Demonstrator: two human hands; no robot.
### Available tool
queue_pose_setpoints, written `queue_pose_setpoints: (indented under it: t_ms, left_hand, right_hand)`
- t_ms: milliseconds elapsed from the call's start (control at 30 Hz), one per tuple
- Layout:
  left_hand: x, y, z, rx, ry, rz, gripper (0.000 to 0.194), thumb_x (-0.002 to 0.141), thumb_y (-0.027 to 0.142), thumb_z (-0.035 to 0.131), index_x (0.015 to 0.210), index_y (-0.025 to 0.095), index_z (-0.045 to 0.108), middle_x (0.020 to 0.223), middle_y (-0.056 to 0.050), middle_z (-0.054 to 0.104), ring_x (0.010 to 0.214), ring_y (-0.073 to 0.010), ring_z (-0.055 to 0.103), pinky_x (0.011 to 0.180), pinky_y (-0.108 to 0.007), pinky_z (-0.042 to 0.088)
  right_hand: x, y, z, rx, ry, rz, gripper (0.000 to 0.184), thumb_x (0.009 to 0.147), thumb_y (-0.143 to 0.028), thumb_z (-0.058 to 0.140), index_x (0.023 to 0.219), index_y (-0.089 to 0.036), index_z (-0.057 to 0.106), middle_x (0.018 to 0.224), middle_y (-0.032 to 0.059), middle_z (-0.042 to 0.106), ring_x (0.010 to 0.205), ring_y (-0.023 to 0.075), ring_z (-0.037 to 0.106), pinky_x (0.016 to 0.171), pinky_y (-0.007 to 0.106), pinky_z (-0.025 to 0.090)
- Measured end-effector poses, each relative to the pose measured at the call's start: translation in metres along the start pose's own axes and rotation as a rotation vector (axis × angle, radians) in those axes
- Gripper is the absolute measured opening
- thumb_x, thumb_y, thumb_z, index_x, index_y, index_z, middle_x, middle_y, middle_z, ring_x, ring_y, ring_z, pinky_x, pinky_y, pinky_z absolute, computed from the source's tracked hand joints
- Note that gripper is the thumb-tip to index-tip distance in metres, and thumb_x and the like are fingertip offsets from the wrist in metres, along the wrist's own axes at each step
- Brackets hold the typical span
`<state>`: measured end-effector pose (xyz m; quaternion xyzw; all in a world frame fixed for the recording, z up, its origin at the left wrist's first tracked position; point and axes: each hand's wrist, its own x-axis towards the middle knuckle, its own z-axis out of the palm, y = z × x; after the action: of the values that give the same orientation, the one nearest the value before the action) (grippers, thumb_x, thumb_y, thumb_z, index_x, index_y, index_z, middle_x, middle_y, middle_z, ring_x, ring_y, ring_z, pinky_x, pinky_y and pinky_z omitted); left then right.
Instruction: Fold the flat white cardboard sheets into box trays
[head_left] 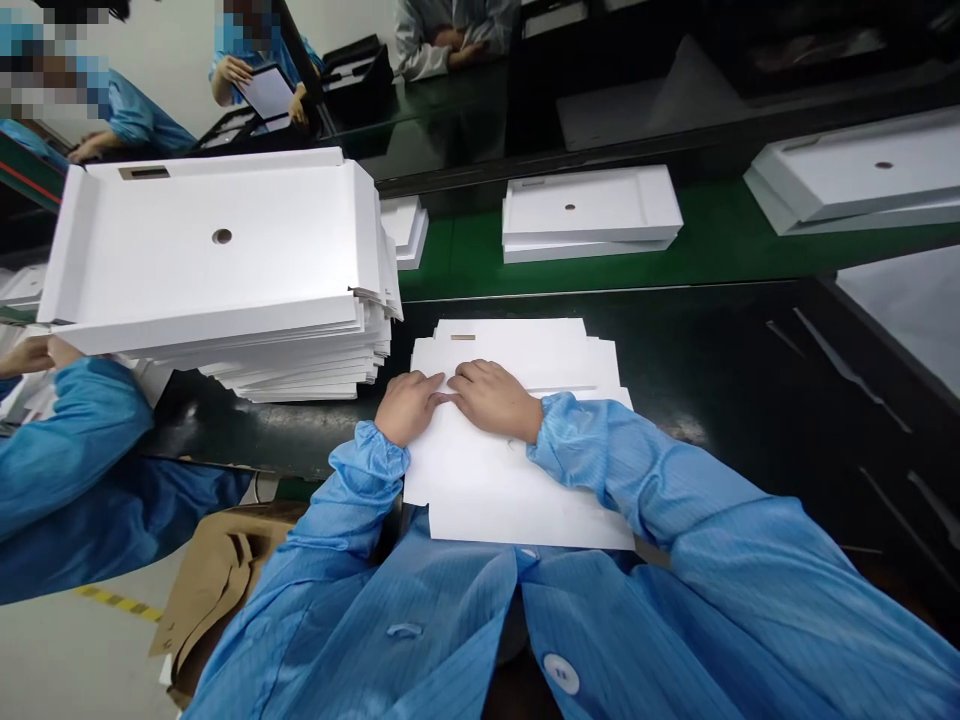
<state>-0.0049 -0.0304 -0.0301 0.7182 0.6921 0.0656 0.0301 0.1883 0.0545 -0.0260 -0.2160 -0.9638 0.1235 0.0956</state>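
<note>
A flat white cardboard box blank (525,480) lies on the dark table in front of me, its near edge close to my body. Creases run across it, and a small slot shows near its far edge. My left hand (407,406) is closed on the blank's left edge at a crease. Right beside it, my right hand (493,398) has its fingers curled and pressed together on the same crease. The tips of both thumbs nearly meet. What lies under the fingers is hidden.
A tall stack of folded white trays (292,250) stands to my left. More white trays (592,205) sit on a green conveyor belt (465,240) beyond the table. A co-worker's blue sleeve (75,430) reaches in at left. Brown cardboard (217,570) is below the table.
</note>
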Motion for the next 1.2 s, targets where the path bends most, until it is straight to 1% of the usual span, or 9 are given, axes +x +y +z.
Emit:
queue_pose_setpoints:
  t_ms: [100, 167, 333, 433, 533, 667, 900, 1067, 1200]
  left_hand:
    - [-0.006, -0.001, 0.004, -0.031, 0.063, 0.019, 0.033, 0.097, 0.033, 0.063, 0.127, 0.022, 0.07, 0.096, -0.009, 0.069, 0.093, -0.024, 0.064, 0.087, -0.039, 0.047]
    - [-0.01, -0.002, 0.005, -0.07, 0.123, 0.034, 0.032, 0.098, 0.03, 0.06, 0.127, 0.021, 0.07, 0.099, -0.009, 0.07, 0.094, -0.0231, 0.063, 0.087, -0.039, 0.047]
    - [-0.015, -0.003, 0.0, -0.119, 0.229, 0.06, 0.033, 0.1, 0.031, 0.055, 0.128, 0.021, 0.068, 0.101, -0.009, 0.069, 0.096, -0.0228, 0.062, 0.087, -0.039, 0.047]
    - [-0.012, -0.002, -0.007, -0.101, 0.186, 0.083, 0.035, 0.1, 0.036, 0.055, 0.13, 0.023, 0.068, 0.099, -0.008, 0.069, 0.096, -0.0232, 0.062, 0.087, -0.04, 0.047]
    - [-0.009, -0.002, -0.008, -0.073, 0.113, 0.083, 0.036, 0.099, 0.04, 0.059, 0.128, 0.024, 0.069, 0.097, -0.008, 0.068, 0.095, -0.024, 0.062, 0.087, -0.041, 0.046]
    - [-0.008, 0.0, -0.004, -0.054, 0.104, 0.066, 0.031, 0.098, 0.038, 0.059, 0.121, 0.023, 0.073, 0.097, -0.009, 0.068, 0.093, -0.0238, 0.061, 0.084, -0.041, 0.044]
    - [-0.011, 0.002, -0.005, -0.049, 0.214, 0.066, 0.023, 0.097, 0.041, 0.062, 0.105, 0.028, 0.08, 0.099, -0.008, 0.066, 0.093, -0.0224, 0.059, 0.083, -0.04, 0.043]
    - [-0.009, 0.004, -0.008, -0.042, 0.219, 0.128, 0.026, 0.1, 0.035, 0.055, 0.097, 0.027, 0.079, 0.087, -0.007, 0.068, 0.084, -0.0201, 0.061, 0.081, -0.04, 0.043]
    - [-0.005, 0.002, -0.011, -0.095, 0.32, 0.154, 0.025, 0.098, 0.031, 0.054, 0.091, 0.027, 0.078, 0.078, -0.006, 0.068, 0.078, -0.0205, 0.062, 0.078, -0.04, 0.045]
  right_hand:
    - [-0.002, -0.002, -0.002, 0.021, -0.005, 0.0, 0.038, 0.102, -0.035, 0.051, 0.13, -0.012, 0.063, 0.114, 0.0147, 0.063, 0.108, 0.0292, 0.053, 0.093, 0.04, 0.038]
    - [-0.003, -0.001, -0.004, 0.037, 0.007, 0.003, 0.041, 0.1, -0.037, 0.055, 0.132, -0.013, 0.062, 0.118, 0.0153, 0.063, 0.11, 0.0301, 0.053, 0.094, 0.04, 0.038]
    - [0.001, 0.002, -0.013, 0.092, 0.044, 0.013, 0.038, 0.104, -0.036, 0.049, 0.134, -0.016, 0.062, 0.123, 0.0142, 0.064, 0.111, 0.0271, 0.057, 0.096, 0.038, 0.039]
    - [0.003, 0.003, -0.018, 0.046, 0.009, -0.013, 0.036, 0.105, -0.036, 0.048, 0.131, -0.016, 0.063, 0.113, 0.012, 0.069, 0.102, 0.0253, 0.061, 0.092, 0.037, 0.04]
    - [0.004, 0.006, -0.017, -0.062, -0.017, -0.094, 0.037, 0.107, -0.035, 0.043, 0.128, -0.013, 0.064, 0.109, 0.014, 0.069, 0.098, 0.0259, 0.062, 0.086, 0.037, 0.04]
    - [0.003, 0.008, -0.011, -0.161, -0.031, -0.185, 0.039, 0.108, -0.029, 0.036, 0.127, -0.009, 0.064, 0.108, 0.0158, 0.069, 0.096, 0.0259, 0.061, 0.085, 0.038, 0.038]
    - [0.0, 0.009, -0.012, -0.176, -0.071, -0.249, 0.033, 0.103, -0.014, 0.038, 0.12, -0.009, 0.066, 0.102, 0.0149, 0.072, 0.093, 0.0251, 0.064, 0.08, 0.037, 0.039]
    - [0.002, 0.002, -0.019, -0.192, -0.127, -0.239, 0.034, 0.104, -0.013, 0.035, 0.117, -0.009, 0.066, 0.1, 0.0154, 0.073, 0.089, 0.0244, 0.066, 0.07, 0.035, 0.037]
    - [0.002, 0.003, -0.032, -0.167, -0.128, -0.214, 0.036, 0.107, -0.018, 0.031, 0.117, -0.011, 0.066, 0.103, 0.0142, 0.074, 0.092, 0.024, 0.067, 0.072, 0.035, 0.039]
